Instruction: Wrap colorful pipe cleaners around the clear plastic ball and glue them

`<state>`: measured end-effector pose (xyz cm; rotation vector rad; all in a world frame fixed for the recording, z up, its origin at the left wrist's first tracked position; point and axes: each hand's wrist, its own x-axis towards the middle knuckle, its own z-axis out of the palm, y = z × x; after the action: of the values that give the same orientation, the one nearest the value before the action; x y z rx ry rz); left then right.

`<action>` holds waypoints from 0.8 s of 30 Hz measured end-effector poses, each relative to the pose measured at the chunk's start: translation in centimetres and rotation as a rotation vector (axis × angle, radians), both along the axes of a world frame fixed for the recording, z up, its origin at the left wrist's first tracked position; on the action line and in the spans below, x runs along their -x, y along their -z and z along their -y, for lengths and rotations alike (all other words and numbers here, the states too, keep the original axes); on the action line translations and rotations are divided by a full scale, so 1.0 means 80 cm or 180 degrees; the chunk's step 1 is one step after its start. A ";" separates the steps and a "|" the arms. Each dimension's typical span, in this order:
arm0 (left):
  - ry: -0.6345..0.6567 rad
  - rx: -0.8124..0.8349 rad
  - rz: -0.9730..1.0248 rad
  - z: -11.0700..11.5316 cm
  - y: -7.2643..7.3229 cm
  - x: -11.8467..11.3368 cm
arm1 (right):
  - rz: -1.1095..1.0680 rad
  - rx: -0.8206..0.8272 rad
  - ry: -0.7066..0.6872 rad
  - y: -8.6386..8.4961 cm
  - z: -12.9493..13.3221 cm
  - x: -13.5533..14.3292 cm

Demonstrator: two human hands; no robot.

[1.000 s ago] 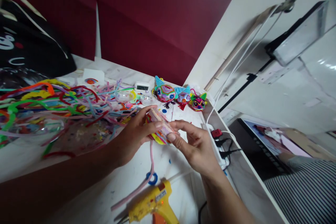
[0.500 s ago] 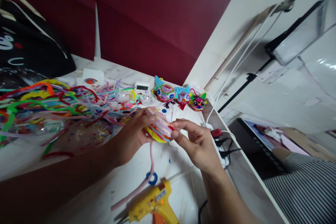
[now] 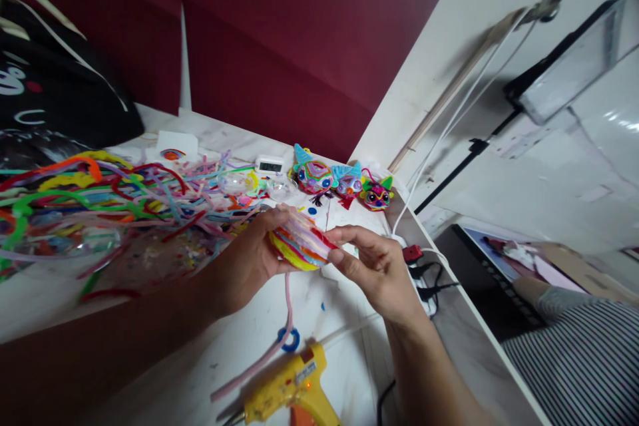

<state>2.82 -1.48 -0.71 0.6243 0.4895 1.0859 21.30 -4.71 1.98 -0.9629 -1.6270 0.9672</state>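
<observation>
Between my hands is a rounded piece covered in striped pipe cleaners (image 3: 302,239), coloured yellow, orange, lilac and red. My left hand (image 3: 257,246) is wrapped round its left side, thumb on top. On the right, thumb and index finger of my right hand (image 3: 367,266) pinch a red bit at its edge. A long pink pipe cleaner (image 3: 288,306) hangs below the piece and runs down across the table. Beneath lies a blue ring (image 3: 288,339), partly behind that pink strand. Nearer me, a yellow hot glue gun (image 3: 289,386) rests with an orange light lit.
Tangled pipe cleaners (image 3: 140,193) spread over the table's left. Several finished animal-face ornaments (image 3: 314,176) and a small digital display (image 3: 269,165) stand at the back. A power strip (image 3: 424,273) with plugs runs along the right ledge. Another person's striped sleeve (image 3: 579,339) shows far right.
The striped piece has turned slightly in my hands, showing its stripes more clearly. My right hand's fingers still pinch its right edge. The person at right has shifted slightly.
</observation>
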 end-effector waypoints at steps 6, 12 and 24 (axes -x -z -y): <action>0.0007 0.0163 0.0113 -0.001 -0.003 0.000 | 0.0062 -0.0046 -0.0042 -0.002 -0.002 -0.006; 0.0170 0.0400 0.0091 0.000 -0.008 0.002 | 0.0044 -0.0071 0.0007 0.002 -0.003 -0.008; 0.0255 -0.0448 -0.0141 0.001 0.008 -0.003 | 0.0149 -0.0327 0.0194 0.005 -0.002 -0.002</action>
<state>3.03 -1.58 -1.39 0.7869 0.4252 1.0382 21.44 -4.55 1.59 -0.9656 -1.6602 0.8174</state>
